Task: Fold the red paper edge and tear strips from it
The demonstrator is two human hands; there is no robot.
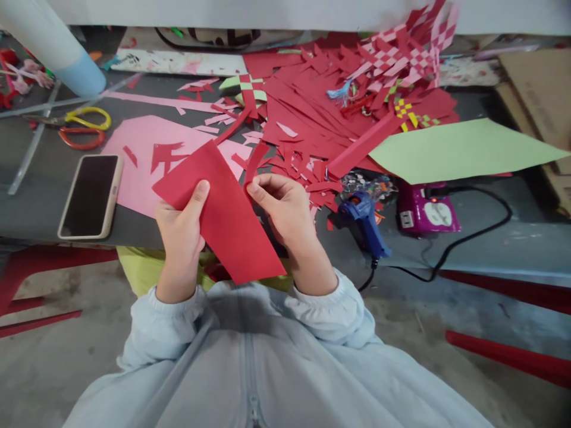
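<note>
Your left hand [182, 238] grips a flat, smooth red paper sheet [232, 220], straight-edged and slanted above your lap at the table edge, thumb on its face. To its right, your right hand [285, 208] pinches a narrow, curled red paper strip [256, 163] between thumb and fingers.

both hands [181, 229] raised, left thumb extended, right fingers [267, 190] curled
</note>
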